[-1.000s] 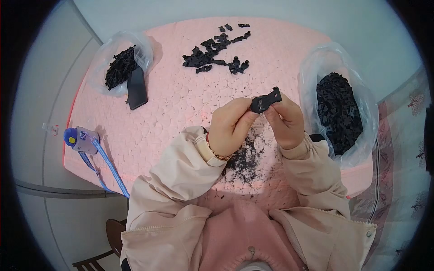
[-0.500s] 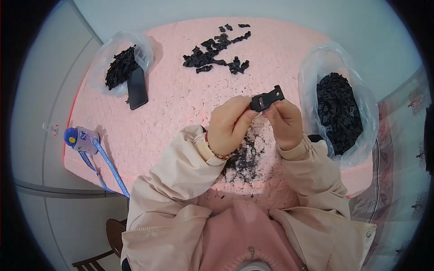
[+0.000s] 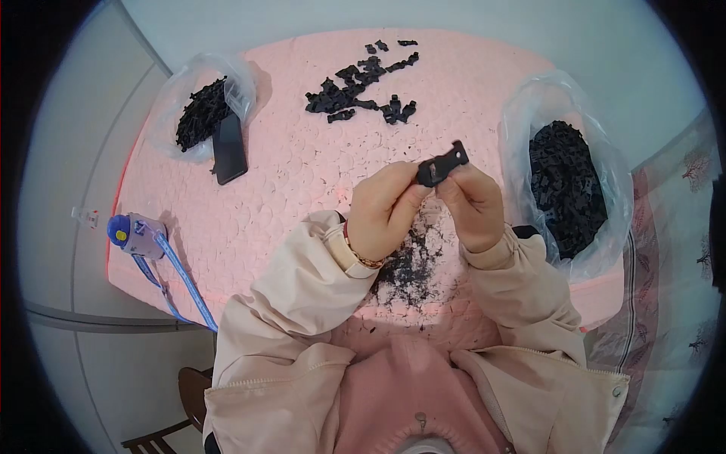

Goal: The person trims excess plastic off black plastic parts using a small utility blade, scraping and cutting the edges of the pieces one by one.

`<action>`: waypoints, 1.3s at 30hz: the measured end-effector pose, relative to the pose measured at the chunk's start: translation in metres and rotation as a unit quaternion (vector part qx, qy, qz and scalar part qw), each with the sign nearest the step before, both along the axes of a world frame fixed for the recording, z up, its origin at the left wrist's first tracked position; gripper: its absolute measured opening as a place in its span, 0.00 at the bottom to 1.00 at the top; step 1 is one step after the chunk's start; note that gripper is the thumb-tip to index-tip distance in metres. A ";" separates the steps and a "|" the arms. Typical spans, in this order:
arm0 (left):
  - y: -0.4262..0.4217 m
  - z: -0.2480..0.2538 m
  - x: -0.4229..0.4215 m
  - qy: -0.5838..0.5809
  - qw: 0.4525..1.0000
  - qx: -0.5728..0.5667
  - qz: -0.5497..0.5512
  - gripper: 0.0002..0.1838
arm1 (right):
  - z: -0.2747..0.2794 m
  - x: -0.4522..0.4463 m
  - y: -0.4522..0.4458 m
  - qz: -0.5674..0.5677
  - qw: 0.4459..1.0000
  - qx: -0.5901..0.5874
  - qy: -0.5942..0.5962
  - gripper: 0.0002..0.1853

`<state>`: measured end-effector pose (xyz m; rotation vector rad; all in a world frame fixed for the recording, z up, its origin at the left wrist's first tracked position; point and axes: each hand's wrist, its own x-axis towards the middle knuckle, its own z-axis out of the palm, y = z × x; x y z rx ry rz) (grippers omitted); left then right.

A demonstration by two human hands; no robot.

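Observation:
A black plastic part (image 3: pixel 443 166) with a round hole at its right end and a slot near its left end is pinched between both hands above the table. My left hand (image 3: pixel 383 208) is closed on its left end, thumb toward me. My right hand (image 3: pixel 475 206) grips its lower right side with thumb and fingers. Below the hands lies a dark scatter of black scraps (image 3: pixel 408 268) on the pink quilted cloth (image 3: pixel 280 204). Farther back, a loose pile of similar black parts (image 3: pixel 344 92) rests on the cloth.
On the right stands an open clear plastic bag (image 3: pixel 567 189) full of black parts. Another clear bag (image 3: pixel 203 113) with thin black pieces is at the back left, a phone (image 3: pixel 230 150) leaning at it. A water bottle (image 3: pixel 138 234) with a blue strap stands at the left edge.
The black part has tilted slightly and shifted a little to the left, with my right hand moving along with it. My left hand stays almost still.

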<state>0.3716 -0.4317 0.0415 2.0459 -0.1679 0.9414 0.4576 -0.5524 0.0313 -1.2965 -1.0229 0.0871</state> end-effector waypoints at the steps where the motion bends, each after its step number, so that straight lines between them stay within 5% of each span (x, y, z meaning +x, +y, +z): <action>1: 0.001 -0.001 0.000 0.003 1.000 -0.006 0.004 0.07 | 0.000 0.000 -0.001 -0.001 1.000 -0.002 -0.003 0.03; 20: 0.001 0.001 0.001 0.020 1.000 -0.009 0.002 0.06 | 0.003 0.003 -0.003 -0.015 0.998 -0.009 -0.061 0.03; 23: 0.001 0.001 0.001 0.003 1.000 0.000 0.006 0.05 | -0.001 0.007 0.001 0.028 0.999 0.033 -0.025 0.03; 29: 0.003 0.005 -0.002 -0.024 0.999 0.043 -0.001 0.06 | 0.003 0.008 0.003 -0.084 0.994 0.034 0.066 0.03; 39: 0.006 0.009 -0.004 -0.041 0.998 0.053 -0.001 0.07 | -0.002 0.002 0.005 -0.050 0.987 0.093 -0.120 0.07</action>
